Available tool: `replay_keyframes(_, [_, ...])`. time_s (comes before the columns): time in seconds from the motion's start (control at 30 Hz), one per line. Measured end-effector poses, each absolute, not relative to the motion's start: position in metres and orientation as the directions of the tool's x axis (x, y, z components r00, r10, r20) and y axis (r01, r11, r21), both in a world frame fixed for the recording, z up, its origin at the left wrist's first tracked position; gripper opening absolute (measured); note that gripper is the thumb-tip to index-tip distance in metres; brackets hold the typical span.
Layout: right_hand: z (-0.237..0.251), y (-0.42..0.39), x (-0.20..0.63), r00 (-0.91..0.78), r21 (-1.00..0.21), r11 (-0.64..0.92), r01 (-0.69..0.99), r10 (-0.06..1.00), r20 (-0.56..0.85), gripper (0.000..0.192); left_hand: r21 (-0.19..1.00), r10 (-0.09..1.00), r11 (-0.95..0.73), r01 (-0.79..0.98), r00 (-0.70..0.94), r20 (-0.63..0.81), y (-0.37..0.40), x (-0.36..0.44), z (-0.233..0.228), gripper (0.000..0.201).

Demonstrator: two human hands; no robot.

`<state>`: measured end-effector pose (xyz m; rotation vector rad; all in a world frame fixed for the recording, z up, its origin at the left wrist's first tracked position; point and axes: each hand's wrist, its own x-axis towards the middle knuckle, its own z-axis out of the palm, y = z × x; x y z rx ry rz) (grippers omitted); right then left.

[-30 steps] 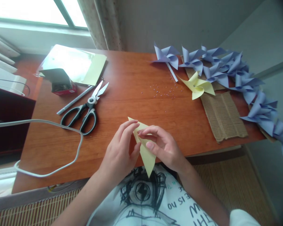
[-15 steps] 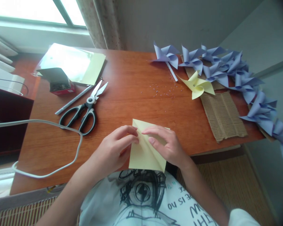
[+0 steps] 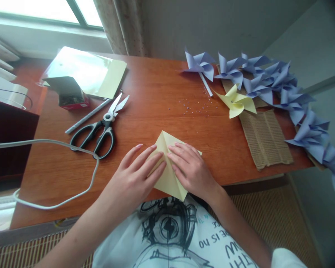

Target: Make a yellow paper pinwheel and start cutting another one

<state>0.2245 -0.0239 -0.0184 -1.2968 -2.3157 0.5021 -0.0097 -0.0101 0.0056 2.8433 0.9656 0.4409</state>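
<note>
Both hands lie flat, fingers extended, on a pale yellow paper square at the near edge of the table. Left hand presses the paper's left half; right hand presses the right half, fingertips nearly meeting over a centre crease. Neither hand grips; palms down, open. The paper's middle is covered by the fingers; only its far corner and near corner show, the near one overhanging the table edge.

Left of the hands: black-handled scissors, blades apart, a grey pen just beside them. A white cable loops across the table and runs out of frame at left. A small open box, contents too dark to identify, sits on a glossy sheet washed out by window glare.

Far right: yellow pinwheel, a row of purple pinwheels cut off at the right edge, corrugated cardboard, tiny scattered beads, hard to resolve
</note>
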Motion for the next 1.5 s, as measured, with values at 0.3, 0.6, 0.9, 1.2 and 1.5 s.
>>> replay_keyframes(0.3, [-0.016,-0.024,0.222,-0.480,-0.482,0.491,0.725,0.863,0.158,0.037,0.194,0.587,-0.808,0.556,0.787,0.188,-0.023,-0.002,0.002,0.033])
replay_keyframes(0.6, [-0.003,-0.027,0.245,-0.493,-0.745,0.431,0.509,0.856,0.159,0.045,0.390,0.604,-0.781,0.487,0.746,0.279,-0.015,-0.010,0.001,0.021])
replay_keyframes(0.9, [0.002,-0.026,0.250,-0.542,-0.817,0.392,0.422,0.832,0.119,0.056,0.678,0.761,-0.573,0.460,0.605,0.232,-0.013,-0.012,0.001,0.026])
replay_keyframes(1.2, [-0.001,-0.031,0.238,-0.192,-0.842,0.055,0.537,0.980,-0.058,0.038,0.609,0.854,-0.506,0.611,0.452,0.257,-0.021,-0.002,0.000,0.038])
replay_keyframes(1.5, [0.012,-0.011,0.227,-0.170,-0.761,0.040,0.648,0.981,-0.093,0.041,0.270,0.783,-0.619,0.738,0.552,0.286,-0.039,0.022,0.028,0.056])
